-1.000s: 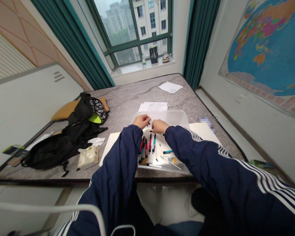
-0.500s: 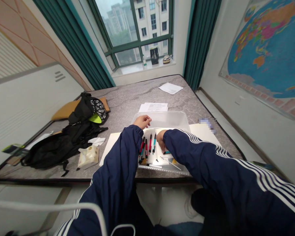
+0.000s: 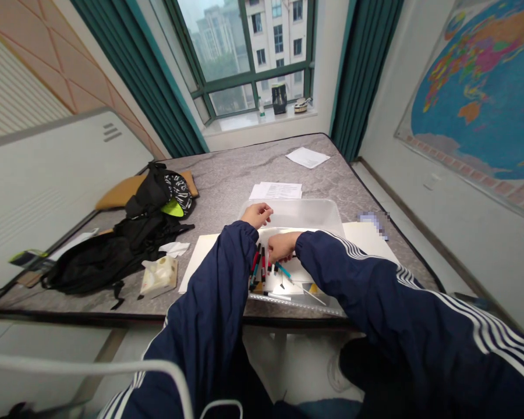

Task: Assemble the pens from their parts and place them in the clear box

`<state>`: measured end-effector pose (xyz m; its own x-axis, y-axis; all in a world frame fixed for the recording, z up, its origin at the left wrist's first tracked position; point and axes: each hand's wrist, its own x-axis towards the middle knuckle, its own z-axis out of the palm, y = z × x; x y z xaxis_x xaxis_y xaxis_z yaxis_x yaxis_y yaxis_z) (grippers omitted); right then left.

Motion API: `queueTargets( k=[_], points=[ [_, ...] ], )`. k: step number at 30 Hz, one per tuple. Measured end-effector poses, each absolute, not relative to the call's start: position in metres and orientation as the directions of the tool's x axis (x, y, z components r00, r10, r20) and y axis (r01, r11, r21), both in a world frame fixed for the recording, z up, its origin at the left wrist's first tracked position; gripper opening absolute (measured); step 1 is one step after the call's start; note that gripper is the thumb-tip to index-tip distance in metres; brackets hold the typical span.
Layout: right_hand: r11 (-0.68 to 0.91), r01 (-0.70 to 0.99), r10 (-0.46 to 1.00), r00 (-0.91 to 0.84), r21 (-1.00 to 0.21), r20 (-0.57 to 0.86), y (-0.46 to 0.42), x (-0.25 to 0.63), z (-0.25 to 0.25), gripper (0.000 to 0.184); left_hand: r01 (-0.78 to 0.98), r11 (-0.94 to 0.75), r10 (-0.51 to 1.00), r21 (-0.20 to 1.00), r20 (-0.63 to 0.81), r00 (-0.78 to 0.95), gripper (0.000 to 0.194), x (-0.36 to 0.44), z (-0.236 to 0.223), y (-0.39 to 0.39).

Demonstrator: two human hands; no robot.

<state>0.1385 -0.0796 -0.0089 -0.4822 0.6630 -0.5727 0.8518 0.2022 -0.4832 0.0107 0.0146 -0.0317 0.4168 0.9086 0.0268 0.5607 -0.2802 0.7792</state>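
Observation:
A clear plastic box lies in front of me with several red, black and teal pens side by side at its left. My right hand reaches in over the pens, fingers bent down and closed. From beneath them a teal pen sticks out at a slant; the fingertips are partly hidden. My left hand hovers at the box's left far side, fingers loosely curled and apart, holding nothing. Thin white sticks lie toward the box's near right.
White sheets extend from under the box. Printed papers lie behind it, another paper farther back. At left are a tissue pack, a black backpack and a patterned cap. The table's near edge runs below.
My right hand has shifted left over the middle pens, now covering some of them. The teal pen beneath it has moved left too. My left hand stays nearly still; the view has shifted slightly.

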Motion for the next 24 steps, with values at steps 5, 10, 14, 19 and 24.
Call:
queueTargets(
  k=[5, 10, 14, 19, 24],
  points=[
    [0.271, 0.830, 0.849, -0.445, -0.488, -0.284, -0.066, 0.141, -0.005, 0.024, 0.566, -0.263, 0.907, 0.782, 0.001, 0.420, 0.028, 0.011, -0.031, 0.014],
    [0.206, 0.800, 0.964, -0.266, -0.564, -0.026, -0.055, 0.147, -0.006, 0.023, 0.546, -0.177, 0.902, 0.819, -0.087, 0.423, 0.053, 0.013, -0.021, 0.005],
    [0.083, 0.725, 0.996, -0.075, -0.684, 0.042, -0.048, 0.151, -0.008, 0.019, 0.548, -0.082, 0.890, 0.832, -0.187, 0.417, 0.068, 0.016, -0.013, -0.002],
    [0.045, 0.569, 0.986, 0.108, -0.821, 0.129, -0.040, 0.154, -0.014, 0.015, 0.513, -0.103, 0.872, 0.852, -0.171, 0.459, 0.067, 0.016, -0.006, -0.005],
    [0.063, 0.550, 0.977, 0.135, -0.833, 0.163, -0.037, 0.156, -0.019, 0.015, 0.439, -0.083, 0.897, 0.895, -0.125, 0.424, 0.025, 0.018, -0.010, 0.001]
  ],
)
